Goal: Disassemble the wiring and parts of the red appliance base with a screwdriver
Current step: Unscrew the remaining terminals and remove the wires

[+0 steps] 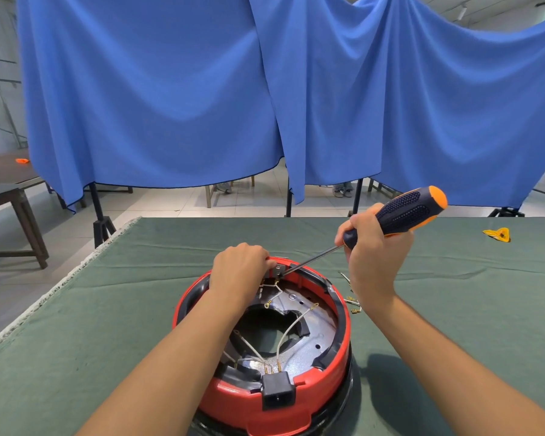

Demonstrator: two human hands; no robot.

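- My right grip (373, 247) clenches the screwdriver (400, 215), tip angled down-left to a small metal bracket (278, 270).
- My left grip (241, 262) curls over the red appliance base (233, 394) rim, beside that bracket, on the tabletop (76, 341).

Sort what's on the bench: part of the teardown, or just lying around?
In the job:
red appliance base
screwdriver, gripped by the right hand, tip at the far rim bracket
left hand, holding that far rim
white wires
black power socket

Lying about:
yellow piece
loose terminals
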